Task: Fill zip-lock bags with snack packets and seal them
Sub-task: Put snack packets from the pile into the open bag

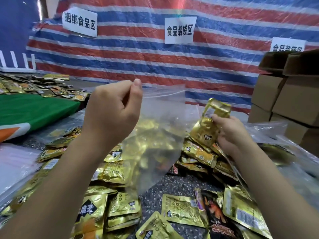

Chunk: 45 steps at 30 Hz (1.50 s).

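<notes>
Two hands, one bag, packets everywhere

Left hand (pixel 112 107) is up high, thumb and fingers pinching the top edge of the clear bag (pixel 158 128), which hangs open and slack down towards the worktop (pixel 183 185). Gold shows through its lower half; some packets look to be inside already, though some of that shine may be the heap behind. Right hand (pixel 229 133) sits just beside the bag's right side, fingers curled round a gold packet (pixel 208 125), crumpled, its top tipped towards the bag.

By my reading this is the loading step, and the bag is far from sealed. To do it well, the left pinch wants to hold only one lip of the mouth so the other falls away and leaves a gap; the packet should go in narrow end first and drop clear of the zip strip, or the seal will fight later. Keeping the bag raised lets the weight settle to the bottom.

Loose packets (pixel 120 209) lie all over the worktop below both arms, with another pile (pixel 200 156) touching under the right hand. Cardboard boxes (pixel 284 100) are stacked at far right.
</notes>
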Motion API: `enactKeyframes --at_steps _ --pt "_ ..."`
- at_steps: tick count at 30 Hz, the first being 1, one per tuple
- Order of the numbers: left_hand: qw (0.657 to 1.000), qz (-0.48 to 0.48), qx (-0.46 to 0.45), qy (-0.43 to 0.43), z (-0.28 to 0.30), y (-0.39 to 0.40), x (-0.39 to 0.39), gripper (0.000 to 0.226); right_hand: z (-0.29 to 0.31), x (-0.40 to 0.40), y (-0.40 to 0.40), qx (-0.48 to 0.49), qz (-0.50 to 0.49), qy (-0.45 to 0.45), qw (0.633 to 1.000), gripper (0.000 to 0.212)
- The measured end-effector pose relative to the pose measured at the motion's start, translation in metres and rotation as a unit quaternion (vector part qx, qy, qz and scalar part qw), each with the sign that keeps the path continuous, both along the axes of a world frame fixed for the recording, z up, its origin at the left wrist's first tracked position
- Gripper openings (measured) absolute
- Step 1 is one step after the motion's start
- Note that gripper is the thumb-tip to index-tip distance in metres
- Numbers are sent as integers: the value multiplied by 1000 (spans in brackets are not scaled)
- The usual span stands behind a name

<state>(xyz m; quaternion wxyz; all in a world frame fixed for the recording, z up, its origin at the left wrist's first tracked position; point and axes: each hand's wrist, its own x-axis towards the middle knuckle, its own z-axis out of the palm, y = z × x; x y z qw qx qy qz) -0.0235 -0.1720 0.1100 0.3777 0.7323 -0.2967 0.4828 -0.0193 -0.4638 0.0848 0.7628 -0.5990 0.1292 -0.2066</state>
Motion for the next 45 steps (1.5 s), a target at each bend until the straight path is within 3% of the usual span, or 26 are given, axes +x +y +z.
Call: enactKeyframes --at_steps 4,6,10,14,16,21,27,31,37,40,43,45 --pt "999 -16 35 21 -2 -2 2 50 24 -14 5 170 41 -191 966 35" --pt "996 -40 68 33 -5 -6 3 49 42 -21 10 189 88 -238 949 46" --pt "990 -98 92 31 -8 -13 2 50 73 -25 29 115 163 -263 944 49" --pt "988 -120 91 11 -8 -18 -4 49 88 -25 52 20 232 -306 923 28" --pt "988 -123 88 11 -8 -19 -5 49 91 -26 60 -54 268 -310 911 33" --pt "990 -121 68 9 -7 -16 -4 48 86 -33 62 -327 296 -236 866 45" --pt "993 -103 48 16 -8 -17 -2 49 83 -39 56 -514 306 -141 789 42" --pt "992 -113 56 24 -10 -18 0 48 91 -46 52 -534 320 -100 776 37" --pt "988 -128 77 34 -11 -23 -6 41 102 -58 53 -620 320 -33 716 34" --pt "986 -130 102 33 -11 -26 -8 40 101 -64 63 -671 320 19 668 23" --pt "986 -116 121 22 -12 -29 -10 42 92 -63 77 -760 264 33 593 17" --pt "986 -113 122 16 -13 -30 -10 42 87 -61 81 -781 231 24 580 14"
